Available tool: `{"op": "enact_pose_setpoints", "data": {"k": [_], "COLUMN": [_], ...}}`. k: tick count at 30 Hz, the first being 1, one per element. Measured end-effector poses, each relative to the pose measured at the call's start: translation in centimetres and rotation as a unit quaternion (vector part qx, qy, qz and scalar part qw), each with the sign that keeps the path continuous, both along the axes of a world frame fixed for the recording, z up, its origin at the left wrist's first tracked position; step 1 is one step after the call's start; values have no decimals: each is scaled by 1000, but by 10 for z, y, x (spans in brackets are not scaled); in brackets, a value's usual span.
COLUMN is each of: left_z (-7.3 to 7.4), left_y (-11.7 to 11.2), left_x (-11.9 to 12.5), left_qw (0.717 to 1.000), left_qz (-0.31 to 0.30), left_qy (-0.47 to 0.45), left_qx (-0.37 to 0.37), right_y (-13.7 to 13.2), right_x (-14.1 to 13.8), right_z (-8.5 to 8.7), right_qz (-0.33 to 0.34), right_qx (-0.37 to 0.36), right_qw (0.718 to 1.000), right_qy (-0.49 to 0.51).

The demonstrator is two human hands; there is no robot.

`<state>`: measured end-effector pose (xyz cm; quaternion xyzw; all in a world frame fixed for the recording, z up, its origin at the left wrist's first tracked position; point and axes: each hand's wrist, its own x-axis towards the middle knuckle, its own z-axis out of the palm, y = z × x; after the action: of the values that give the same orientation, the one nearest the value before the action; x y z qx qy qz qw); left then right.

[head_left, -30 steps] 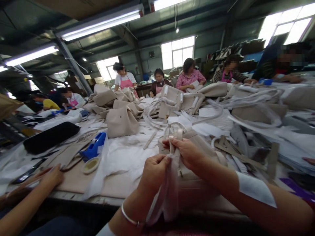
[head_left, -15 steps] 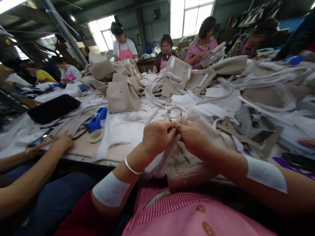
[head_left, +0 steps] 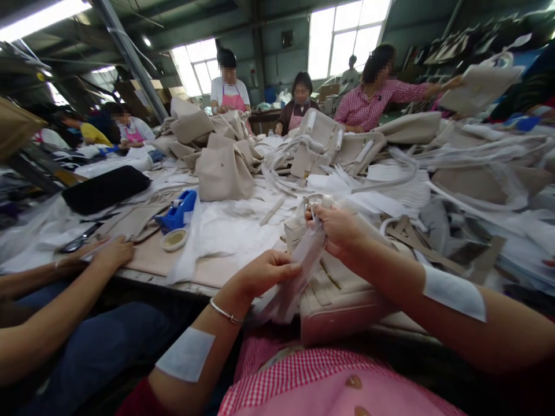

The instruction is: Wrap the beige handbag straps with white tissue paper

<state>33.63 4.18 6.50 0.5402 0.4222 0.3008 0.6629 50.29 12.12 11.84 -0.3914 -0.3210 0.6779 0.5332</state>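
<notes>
My left hand (head_left: 260, 276) is closed round a thin clear plastic wrap (head_left: 299, 268) that sheathes a beige bag strap. My right hand (head_left: 340, 228) pinches the upper end of the same wrapped strap, near the bag's handle (head_left: 318, 201). Beneath both hands a beige handbag (head_left: 342, 294) lies at the table's near edge, against my pink checked apron. A silver bangle sits on my left wrist, and white patches are on both forearms.
A co-worker's hand (head_left: 110, 254) rests on the table at left beside flat beige pieces. A blue tape dispenser (head_left: 178, 211), a small glue dish (head_left: 174, 238), scissors (head_left: 80, 238) and a black pouch (head_left: 106, 188) lie there. Piles of beige bags (head_left: 223, 167) and white straps cover the table. Several people work opposite.
My left hand has slid down the plastic wrap toward me, away from my right hand. The view has shifted slightly. A person opposite now holds a bag out to the right.
</notes>
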Motion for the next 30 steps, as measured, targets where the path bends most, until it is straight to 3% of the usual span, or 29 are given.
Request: {"op": "enact_pose_setpoints", "data": {"k": [9, 15, 24, 30], "left_z": [17, 35, 19, 26], "left_y": [2, -7, 4, 31], "left_x": [29, 32, 40, 45], "left_qw": [977, 991, 967, 934], "left_qz": [114, 90, 186, 207], "left_qy": [94, 3, 97, 171], "left_qx": [157, 103, 144, 235], "right_y": [-12, -5, -9, -5], "right_x": [-6, -5, -15, -12], "right_z": [-1, -5, -16, -26], "right_qz": [-38, -50, -40, -26], "right_qx": [55, 61, 84, 134], "right_qw": [993, 991, 990, 983], "right_qy": [-97, -110, -108, -123]}}
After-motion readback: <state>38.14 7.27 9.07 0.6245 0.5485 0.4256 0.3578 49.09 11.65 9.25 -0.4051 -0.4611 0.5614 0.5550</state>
